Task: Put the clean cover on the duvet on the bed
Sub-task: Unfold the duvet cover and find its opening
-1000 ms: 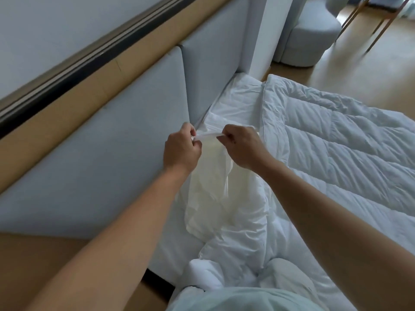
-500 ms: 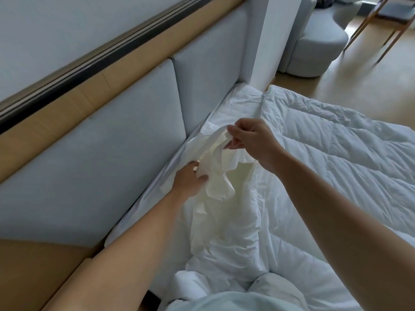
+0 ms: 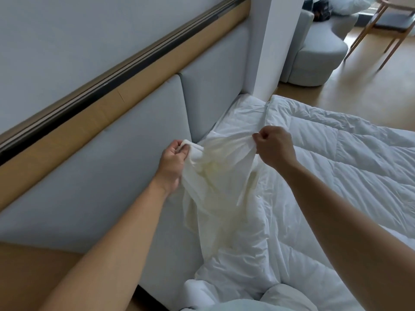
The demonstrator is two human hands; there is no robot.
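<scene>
A thin white cover [image 3: 220, 187] hangs in folds between my hands above the bed's left edge. My left hand [image 3: 171, 162] pinches one bunched end of its top edge close to the headboard. My right hand [image 3: 275, 147] grips the other end in a fist, and the edge is stretched between them. The quilted white duvet [image 3: 348, 158] lies spread over the bed to the right, with its near corner crumpled below the hanging cover.
A grey padded headboard [image 3: 134, 153] with a wooden ledge runs along the left. A white pillar [image 3: 269, 46] stands at the bed's far corner. Beyond it are a grey armchair [image 3: 314, 57] and a wooden chair [image 3: 386, 23] on a wooden floor.
My left hand came up from the low folds and took hold of the cover's top edge. Both hands moved apart, pulling the edge taut.
</scene>
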